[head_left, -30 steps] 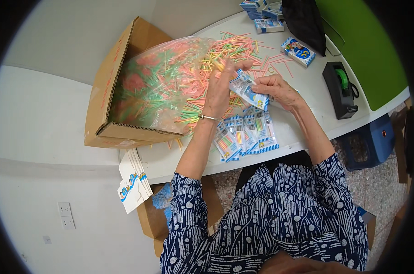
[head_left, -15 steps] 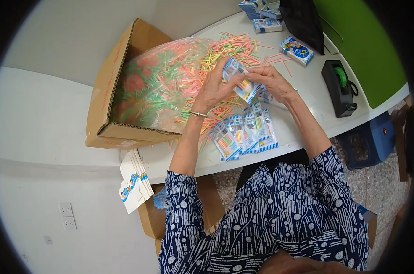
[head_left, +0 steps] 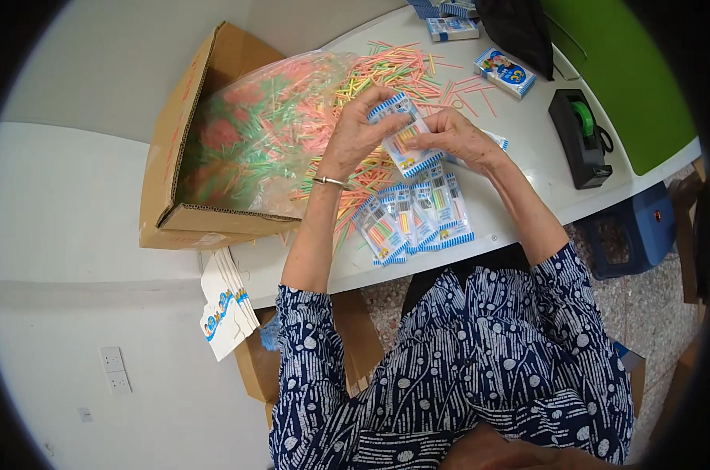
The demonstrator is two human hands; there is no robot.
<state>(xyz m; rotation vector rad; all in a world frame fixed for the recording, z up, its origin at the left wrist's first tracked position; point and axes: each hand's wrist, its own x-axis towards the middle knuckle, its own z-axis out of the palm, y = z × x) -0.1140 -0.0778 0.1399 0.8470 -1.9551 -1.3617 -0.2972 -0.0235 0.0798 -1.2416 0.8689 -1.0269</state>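
Above the desk [head_left: 519, 129], a stick-filled packet [head_left: 410, 160] is pinched in the grip of both left hand [head_left: 355, 138] and right hand [head_left: 461, 141], apparently being evened out, and gentle, level handling seems called for next.

Large letters [head_left: 514, 74] on blue-white carton [head_left: 492, 62]

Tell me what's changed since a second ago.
The left hand, which seemed to hold loose sticks at the packet's upper end, now grips the packet itself, its thumb on the front. Sticks now show inside. The right hand keeps its hold. The fanned packets, box and tape dispenser stayed put.
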